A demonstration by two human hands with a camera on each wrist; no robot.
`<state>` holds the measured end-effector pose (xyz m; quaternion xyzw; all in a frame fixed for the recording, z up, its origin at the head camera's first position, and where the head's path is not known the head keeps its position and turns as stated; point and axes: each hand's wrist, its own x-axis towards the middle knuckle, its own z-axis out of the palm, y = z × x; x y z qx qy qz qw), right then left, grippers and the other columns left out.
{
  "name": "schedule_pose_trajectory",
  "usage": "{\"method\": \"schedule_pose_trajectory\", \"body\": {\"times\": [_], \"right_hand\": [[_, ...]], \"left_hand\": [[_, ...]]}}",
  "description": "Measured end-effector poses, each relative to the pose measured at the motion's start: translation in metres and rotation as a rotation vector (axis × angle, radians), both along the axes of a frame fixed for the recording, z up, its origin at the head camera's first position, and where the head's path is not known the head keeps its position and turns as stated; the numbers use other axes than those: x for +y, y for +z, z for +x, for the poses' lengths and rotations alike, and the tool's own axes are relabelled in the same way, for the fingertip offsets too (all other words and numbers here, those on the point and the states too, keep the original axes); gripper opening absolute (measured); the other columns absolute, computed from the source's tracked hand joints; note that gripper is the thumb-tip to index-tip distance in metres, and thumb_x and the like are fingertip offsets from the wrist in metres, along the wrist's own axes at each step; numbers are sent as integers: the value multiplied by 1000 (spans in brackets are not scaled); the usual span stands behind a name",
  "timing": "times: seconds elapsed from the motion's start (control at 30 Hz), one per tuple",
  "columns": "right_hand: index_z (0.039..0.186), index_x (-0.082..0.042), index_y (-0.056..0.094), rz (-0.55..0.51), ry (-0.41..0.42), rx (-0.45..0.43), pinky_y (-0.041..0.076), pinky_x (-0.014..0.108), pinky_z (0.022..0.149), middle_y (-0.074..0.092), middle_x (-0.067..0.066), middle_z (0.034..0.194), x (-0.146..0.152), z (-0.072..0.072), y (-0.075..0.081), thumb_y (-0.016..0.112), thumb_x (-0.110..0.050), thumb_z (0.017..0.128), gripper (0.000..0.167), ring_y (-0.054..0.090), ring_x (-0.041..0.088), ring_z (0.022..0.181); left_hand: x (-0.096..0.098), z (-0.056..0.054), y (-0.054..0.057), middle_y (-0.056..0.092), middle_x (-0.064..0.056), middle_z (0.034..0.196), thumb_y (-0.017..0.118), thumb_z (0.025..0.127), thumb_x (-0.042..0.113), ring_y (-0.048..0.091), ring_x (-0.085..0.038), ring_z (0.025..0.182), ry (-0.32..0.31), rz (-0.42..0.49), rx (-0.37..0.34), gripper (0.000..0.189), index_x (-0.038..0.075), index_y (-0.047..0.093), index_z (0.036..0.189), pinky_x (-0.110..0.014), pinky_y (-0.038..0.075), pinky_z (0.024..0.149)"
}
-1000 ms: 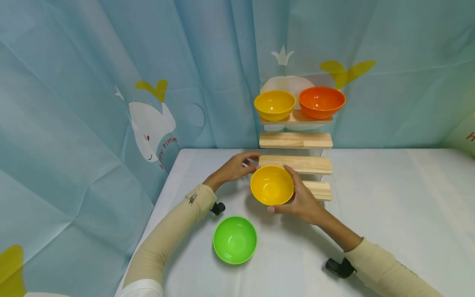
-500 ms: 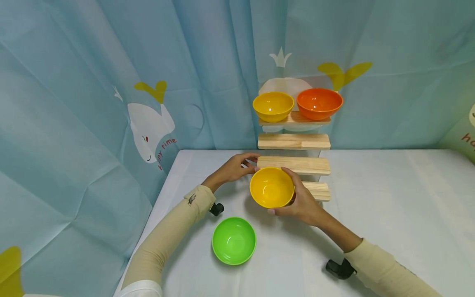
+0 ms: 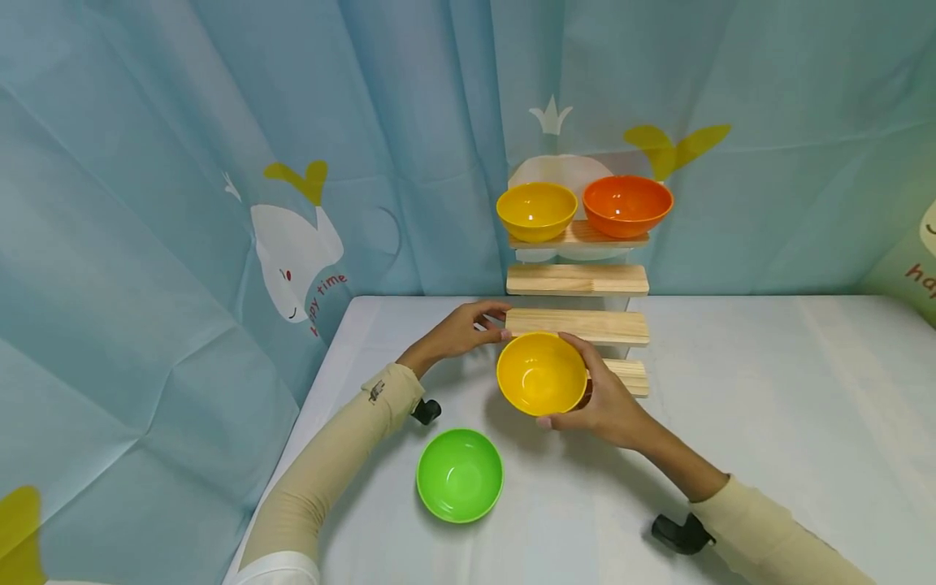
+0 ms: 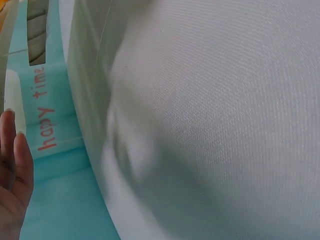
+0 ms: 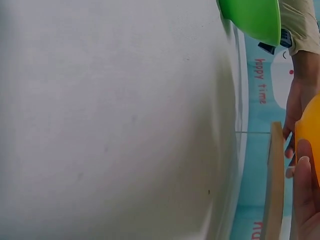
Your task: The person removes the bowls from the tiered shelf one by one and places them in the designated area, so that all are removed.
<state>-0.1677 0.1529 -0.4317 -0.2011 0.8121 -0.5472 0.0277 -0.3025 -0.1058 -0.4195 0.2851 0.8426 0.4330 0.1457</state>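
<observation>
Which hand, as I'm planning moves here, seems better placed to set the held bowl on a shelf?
Probably the right hand: it grips the yellow bowl near the wooden rack; the left hand, by the rack's left edge, holds no bowl.

Free room lies right of the wooden rack [image 3: 578, 280], but the held yellow bowl [image 3: 541, 375] obstructs its lower front.

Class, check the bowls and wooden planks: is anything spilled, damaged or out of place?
Nothing looks spilled or damaged. Slightly odd: the orange bowl juts past the right end of the top plank. The lower yellow bowl is simply held in the right hand.
</observation>
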Motion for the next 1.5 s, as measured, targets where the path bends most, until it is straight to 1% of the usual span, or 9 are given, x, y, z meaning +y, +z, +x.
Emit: {"method": "schedule_pose_trajectory", "body": {"times": [0.13,0.23,0.57,0.7,0.83,1.0,1.2,1.37,1.5], "right_hand": [[157,-16,23,-6,22,-13,59,30,83,37,17,149,5,2,0,93,-19,71,111,58,36,113],[157,-17,24,-3,26,-14,59,27,79,36,18,149,9,4,1,93,-18,71,111,60,36,109],[155,-19,25,-42,75,-20,61,31,77,38,14,147,26,10,2,93,-12,70,109,57,38,111],[155,-19,24,-44,101,-25,61,31,79,39,14,146,31,13,0,93,-10,70,109,59,31,112],[155,-19,25,5,106,-24,60,30,81,42,14,144,35,16,-1,93,-14,70,109,61,20,110],[155,-17,25,49,104,-9,58,28,84,43,12,145,38,19,-1,93,-17,70,109,59,19,114],[155,-21,26,57,122,-14,59,29,83,42,12,146,41,20,-1,93,-18,71,108,58,22,115],[154,-24,26,59,142,-32,59,30,82,43,13,145,45,24,-3,93,-18,71,107,55,14,115],[154,-24,27,45,165,-48,59,30,82,44,15,143,48,28,-6,93,-17,70,107,54,9,115]], "left_hand": [[-1,0,0,59,-13,135,68,98,24,62,-24,109,-6,15,-10,54,9,51,146,-33,54,93],[-2,-1,1,60,-13,134,69,97,23,62,-23,108,-9,20,-10,53,9,52,146,-34,54,92],[-5,-3,0,58,-13,134,72,95,25,62,-23,108,-15,19,-23,54,12,54,145,-32,55,89],[-5,-3,1,58,-12,134,72,95,25,62,-23,108,-12,23,-27,54,12,54,144,-32,55,90],[-5,-4,0,58,-11,135,72,95,26,62,-22,109,-11,22,-33,54,13,55,144,-32,55,88],[-5,-3,1,58,-10,135,72,95,28,62,-21,108,-7,9,-33,54,15,54,144,-31,55,86],[-2,-3,2,58,-10,135,72,95,28,62,-21,108,-7,7,-30,55,14,53,146,-32,54,86],[-1,-3,2,58,-10,135,72,95,28,61,-22,109,-13,4,-29,55,15,53,146,-32,54,91],[0,-4,1,58,-9,136,72,95,30,61,-22,110,-9,-7,-32,55,17,53,145,-33,54,89]]}}
